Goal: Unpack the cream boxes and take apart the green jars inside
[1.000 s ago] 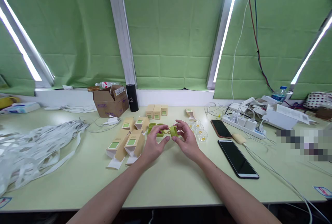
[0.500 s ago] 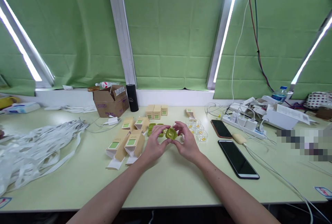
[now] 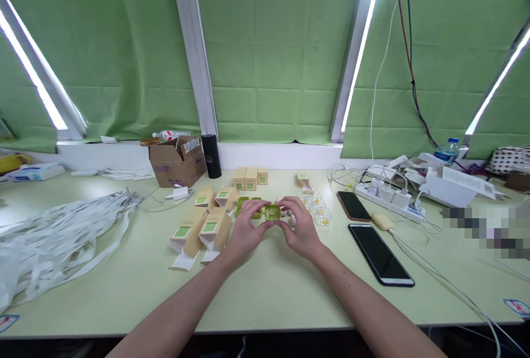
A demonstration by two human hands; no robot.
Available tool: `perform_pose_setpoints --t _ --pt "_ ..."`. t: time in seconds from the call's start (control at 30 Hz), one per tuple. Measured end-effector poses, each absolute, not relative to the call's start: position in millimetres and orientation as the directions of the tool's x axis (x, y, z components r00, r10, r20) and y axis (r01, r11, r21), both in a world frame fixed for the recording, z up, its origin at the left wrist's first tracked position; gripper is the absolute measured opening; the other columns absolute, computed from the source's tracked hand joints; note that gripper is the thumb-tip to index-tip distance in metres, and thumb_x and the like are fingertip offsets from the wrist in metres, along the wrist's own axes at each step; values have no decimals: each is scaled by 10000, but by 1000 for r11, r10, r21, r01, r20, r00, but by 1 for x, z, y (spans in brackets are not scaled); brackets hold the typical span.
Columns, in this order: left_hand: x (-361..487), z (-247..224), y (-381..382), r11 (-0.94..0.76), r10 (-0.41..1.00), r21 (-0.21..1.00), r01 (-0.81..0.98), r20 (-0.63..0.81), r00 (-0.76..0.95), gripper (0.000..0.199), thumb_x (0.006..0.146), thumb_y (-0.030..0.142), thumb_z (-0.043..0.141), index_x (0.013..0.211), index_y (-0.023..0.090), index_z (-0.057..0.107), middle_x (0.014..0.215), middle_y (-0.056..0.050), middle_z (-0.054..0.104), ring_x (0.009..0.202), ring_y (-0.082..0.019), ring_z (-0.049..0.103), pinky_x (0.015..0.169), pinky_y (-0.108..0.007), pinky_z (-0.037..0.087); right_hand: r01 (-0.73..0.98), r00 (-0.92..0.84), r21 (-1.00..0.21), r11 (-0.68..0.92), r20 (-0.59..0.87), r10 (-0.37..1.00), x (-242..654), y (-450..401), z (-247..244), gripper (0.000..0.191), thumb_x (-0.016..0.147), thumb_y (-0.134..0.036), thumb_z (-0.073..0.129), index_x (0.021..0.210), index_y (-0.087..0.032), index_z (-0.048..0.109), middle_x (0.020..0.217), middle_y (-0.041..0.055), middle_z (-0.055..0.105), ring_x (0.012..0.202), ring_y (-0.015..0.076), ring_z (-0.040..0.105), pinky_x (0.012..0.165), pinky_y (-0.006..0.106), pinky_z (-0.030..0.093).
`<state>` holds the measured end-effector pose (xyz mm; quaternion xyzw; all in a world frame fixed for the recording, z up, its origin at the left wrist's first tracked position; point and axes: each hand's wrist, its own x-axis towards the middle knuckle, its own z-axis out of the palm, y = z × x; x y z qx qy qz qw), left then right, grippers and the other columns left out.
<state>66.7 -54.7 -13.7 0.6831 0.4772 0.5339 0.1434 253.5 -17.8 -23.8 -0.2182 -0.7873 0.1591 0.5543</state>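
Note:
Between my two hands a small square green container (image 3: 272, 212) is held just above the table. My left hand (image 3: 249, 228) pinches its left side with thumb and fingers. On the right side, my right hand (image 3: 298, 227) grips it the same way. Just behind my left hand lie more green containers (image 3: 243, 201). Clear plastic cups with yellow centres (image 3: 324, 217) stand right of my right hand. Several opened beige boxes with green labels (image 3: 215, 228) lie to the left. Small pale objects beside my right fingers are partly hidden.
Small beige boxes (image 3: 250, 178) stand behind the hands. A cardboard box (image 3: 176, 164) and black cylinder (image 3: 211, 157) are at the back left, white straps (image 3: 70, 236) at the left. Two phones (image 3: 381, 254) and a cabled power strip (image 3: 389, 200) are at the right.
The green container has turned slightly between my fingers and now sits straighter, with its opening less exposed. Both hands stay almost in place.

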Motion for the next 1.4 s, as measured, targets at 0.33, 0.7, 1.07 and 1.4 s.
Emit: perform_pose_setpoints --t 0.33,0.7,1.07,1.4 --pt "70 -12 -62 -618 683 515 593 726 82 375 855 154 743 1207 275 694 1182 -80 692 1214 -285 564 1033 -486 516 334 -269 -314 889 872 409 253 -19 -25 244 952 -145 605 1094 -291 738 1141 107 618 1056 285 605 855 486 582" --pt "70 -17 -61 -699 547 307 646 811 206 381 882 141 720 1245 244 664 1176 -94 680 1167 -289 565 991 -513 540 472 -249 -192 860 907 339 250 -24 -20 229 922 -71 602 912 -234 763 1029 93 623 1024 258 529 767 391 530" --pt "69 -18 -60 -709 521 274 650 824 221 387 889 134 720 1255 239 659 1177 -99 681 1150 -283 569 974 -499 551 501 -240 -186 845 908 342 248 -23 -23 203 900 -55 626 881 -214 751 954 81 588 958 238 517 714 346 487" --pt "69 -20 -58 -706 525 281 650 824 213 403 885 158 735 1270 252 658 1181 -99 682 1150 -291 592 958 -503 556 509 -247 -182 842 906 345 247 -24 -22 207 934 -57 585 843 -200 705 805 49 533 825 209 473 642 321 405"
